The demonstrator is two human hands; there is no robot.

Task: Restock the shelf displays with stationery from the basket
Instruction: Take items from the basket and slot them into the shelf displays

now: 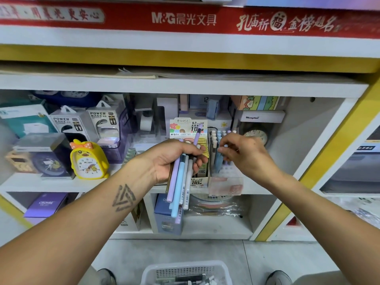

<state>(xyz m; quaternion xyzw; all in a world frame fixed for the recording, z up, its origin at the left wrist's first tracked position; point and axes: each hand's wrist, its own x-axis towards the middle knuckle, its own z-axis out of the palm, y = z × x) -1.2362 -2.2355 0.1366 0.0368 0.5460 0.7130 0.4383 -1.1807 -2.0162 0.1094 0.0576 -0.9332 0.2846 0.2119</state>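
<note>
Two bare hands work before the shelf; nearest, on the floor, sits a white perforated plastic basket (186, 272) holding a few pens; left hand (174, 159), grip clenched, grasps a bundle of slim pastel pens (181, 182), lilac, light blue and white, tips pointing down; right hand (244, 155) pinches the cap of one light blue pen (223, 150) standing in the clear-fronted pen display box (224, 182); behind the left hand stands a yellow pencil-lead display carton (188, 128); farther left, a yellow duck-shaped alarm clock (88, 160).

Bright, even indoor light, soft shadows inside the shelf (185, 85) cubbies. Wide-angle bowing at edges; red banner (185, 17) text slightly blurred.
</note>
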